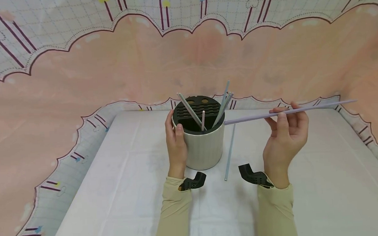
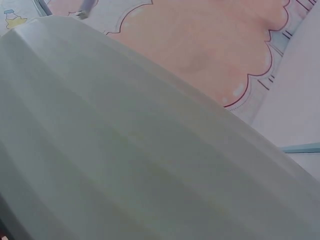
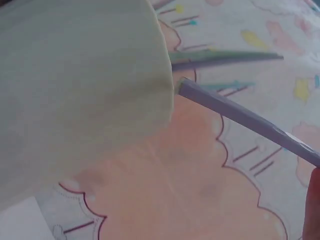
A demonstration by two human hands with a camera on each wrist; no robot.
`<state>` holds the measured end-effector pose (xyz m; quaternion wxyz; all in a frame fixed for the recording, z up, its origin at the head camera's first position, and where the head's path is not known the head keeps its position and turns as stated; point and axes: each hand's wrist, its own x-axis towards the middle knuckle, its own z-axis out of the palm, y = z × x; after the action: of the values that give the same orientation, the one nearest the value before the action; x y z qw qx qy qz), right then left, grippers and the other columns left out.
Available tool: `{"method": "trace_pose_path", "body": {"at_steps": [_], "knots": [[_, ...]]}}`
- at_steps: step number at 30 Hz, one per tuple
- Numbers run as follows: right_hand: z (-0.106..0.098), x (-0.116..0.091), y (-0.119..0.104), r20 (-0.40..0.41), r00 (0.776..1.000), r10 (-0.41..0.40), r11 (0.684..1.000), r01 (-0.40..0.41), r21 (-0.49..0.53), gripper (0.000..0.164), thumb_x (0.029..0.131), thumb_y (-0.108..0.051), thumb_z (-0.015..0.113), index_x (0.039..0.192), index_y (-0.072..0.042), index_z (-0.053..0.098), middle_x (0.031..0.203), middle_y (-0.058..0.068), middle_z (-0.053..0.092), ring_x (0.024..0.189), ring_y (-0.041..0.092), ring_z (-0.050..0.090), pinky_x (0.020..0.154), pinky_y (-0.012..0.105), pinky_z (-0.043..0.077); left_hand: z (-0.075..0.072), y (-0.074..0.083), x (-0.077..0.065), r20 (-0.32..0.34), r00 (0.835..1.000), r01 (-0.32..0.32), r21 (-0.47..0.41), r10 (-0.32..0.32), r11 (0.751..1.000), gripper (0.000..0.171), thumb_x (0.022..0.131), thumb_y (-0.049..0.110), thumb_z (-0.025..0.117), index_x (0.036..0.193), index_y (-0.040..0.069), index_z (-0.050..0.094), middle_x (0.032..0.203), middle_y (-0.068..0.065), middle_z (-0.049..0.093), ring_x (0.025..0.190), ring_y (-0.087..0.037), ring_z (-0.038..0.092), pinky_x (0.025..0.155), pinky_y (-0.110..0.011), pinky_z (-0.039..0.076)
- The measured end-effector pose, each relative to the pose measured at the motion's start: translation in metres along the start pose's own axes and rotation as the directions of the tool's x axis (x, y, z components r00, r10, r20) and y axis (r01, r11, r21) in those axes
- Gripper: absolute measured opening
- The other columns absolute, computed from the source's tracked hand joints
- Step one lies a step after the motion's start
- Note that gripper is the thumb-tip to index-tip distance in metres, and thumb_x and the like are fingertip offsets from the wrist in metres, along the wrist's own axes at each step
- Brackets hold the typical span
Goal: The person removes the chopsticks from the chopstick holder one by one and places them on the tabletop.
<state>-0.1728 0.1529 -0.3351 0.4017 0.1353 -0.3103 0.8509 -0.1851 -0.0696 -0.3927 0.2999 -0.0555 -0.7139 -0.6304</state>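
A cream ribbed utensil holder with a black slotted top stands upright on the table. My left hand grips its left side, thumb at the front near the rim. Several thin straws, among them a pink straw, lean out of the top's large opening. To the right, my right hand pinches a long purple straw between thumb and fingers, nearly level. The straw's near end is close to the holder's rim in the right wrist view. The holder's wall fills most of the left wrist view.
One light blue straw lies on the white table, just right of the holder. Behind the table hangs a peach and white patterned cloth. Black wrist mounts sit at both sleeves.
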Motion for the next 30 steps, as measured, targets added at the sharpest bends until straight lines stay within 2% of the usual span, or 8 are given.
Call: {"method": "trace_pose_path", "body": {"at_steps": [4, 7, 12, 16, 21, 23, 28, 30], "knots": [[-0.01, 0.006, 0.0, 0.016, 0.998, 0.062, 0.994, -0.06, -0.095, 0.034, 0.08, 0.007, 0.058, 0.113, 0.009, 0.048, 0.086, 0.025, 0.054, 0.079, 0.035, 0.056, 0.068, 0.04, 0.051, 0.0, 0.001, 0.0, -0.004, 1.0, 0.002, 0.007, -0.002, 1.0, 0.055, 0.09, 0.049, 0.033, 0.139, 0.026, 0.025, 0.141, 0.01, 0.027, 0.129, -0.01, 0.026, 0.103, -0.047, 0.021], [-0.018, 0.009, 0.002, 0.032, 0.991, 0.133, 0.973, -0.125, -0.195, 0.035, 0.081, 0.003, 0.059, 0.114, 0.006, 0.049, 0.086, 0.025, 0.057, 0.077, 0.034, 0.059, 0.068, 0.039, 0.051, 0.0, 0.002, 0.0, -0.01, 1.0, 0.007, 0.021, -0.007, 1.0, 0.055, 0.09, 0.051, 0.033, 0.139, 0.027, 0.026, 0.142, 0.011, 0.026, 0.129, -0.01, 0.024, 0.103, -0.048, 0.019], [-0.032, 0.011, 0.009, 0.053, 0.97, 0.236, 0.893, -0.195, -0.406, 0.035, 0.085, -0.003, 0.057, 0.119, -0.004, 0.05, 0.086, 0.023, 0.061, 0.077, 0.03, 0.062, 0.067, 0.036, 0.051, 0.0, 0.002, -0.001, -0.012, 1.0, 0.016, 0.03, -0.015, 0.999, 0.054, 0.09, 0.05, 0.033, 0.139, 0.028, 0.026, 0.142, 0.012, 0.026, 0.13, -0.01, 0.022, 0.102, -0.048, 0.02], [-0.041, 0.011, 0.014, 0.051, 0.946, 0.319, 0.781, -0.232, -0.58, 0.037, 0.087, -0.007, 0.054, 0.123, -0.011, 0.048, 0.088, 0.018, 0.063, 0.078, 0.025, 0.063, 0.065, 0.03, 0.051, 0.001, 0.003, -0.001, -0.01, 1.0, 0.009, 0.025, -0.009, 1.0, 0.053, 0.09, 0.048, 0.034, 0.139, 0.027, 0.026, 0.142, 0.012, 0.026, 0.129, -0.01, 0.023, 0.102, -0.048, 0.021], [-0.056, 0.01, 0.025, 0.077, 0.898, 0.433, 0.592, -0.219, -0.775, 0.041, 0.09, -0.013, 0.05, 0.129, -0.014, 0.042, 0.09, 0.012, 0.064, 0.077, 0.018, 0.062, 0.061, 0.026, 0.051, 0.0, 0.003, -0.003, -0.011, 1.0, 0.005, 0.013, -0.005, 1.0, 0.056, 0.09, 0.051, 0.034, 0.139, 0.027, 0.026, 0.142, 0.01, 0.026, 0.13, -0.011, 0.023, 0.102, -0.046, 0.022], [-0.072, 0.012, 0.036, 0.113, 0.87, 0.481, 0.585, -0.222, -0.78, 0.045, 0.088, -0.014, 0.053, 0.131, -0.013, 0.04, 0.09, 0.011, 0.064, 0.076, 0.017, 0.063, 0.057, 0.024, 0.051, 0.0, 0.003, -0.004, -0.012, 1.0, 0.007, 0.015, -0.007, 1.0, 0.056, 0.089, 0.053, 0.033, 0.139, 0.028, 0.026, 0.142, 0.01, 0.026, 0.13, -0.011, 0.022, 0.102, -0.046, 0.022], [-0.077, 0.008, 0.044, 0.128, 0.783, 0.608, 0.457, -0.214, -0.863, 0.051, 0.089, -0.02, 0.054, 0.135, -0.01, 0.035, 0.093, 0.014, 0.062, 0.076, 0.019, 0.062, 0.056, 0.026, 0.052, 0.0, 0.003, -0.005, -0.013, 1.0, 0.002, 0.013, -0.002, 1.0, 0.057, 0.089, 0.053, 0.034, 0.139, 0.026, 0.026, 0.142, 0.01, 0.027, 0.13, -0.01, 0.022, 0.103, -0.046, 0.021], [-0.072, 0.004, 0.042, 0.101, 0.743, 0.662, 0.34, -0.177, -0.924, 0.051, 0.091, -0.02, 0.05, 0.136, -0.009, 0.032, 0.095, 0.016, 0.061, 0.077, 0.02, 0.061, 0.059, 0.028, 0.052, 0.0, 0.003, -0.005, -0.014, 1.0, 0.003, 0.012, -0.002, 1.0, 0.057, 0.089, 0.053, 0.034, 0.139, 0.026, 0.026, 0.141, 0.01, 0.027, 0.13, -0.01, 0.023, 0.103, -0.045, 0.021]]}}
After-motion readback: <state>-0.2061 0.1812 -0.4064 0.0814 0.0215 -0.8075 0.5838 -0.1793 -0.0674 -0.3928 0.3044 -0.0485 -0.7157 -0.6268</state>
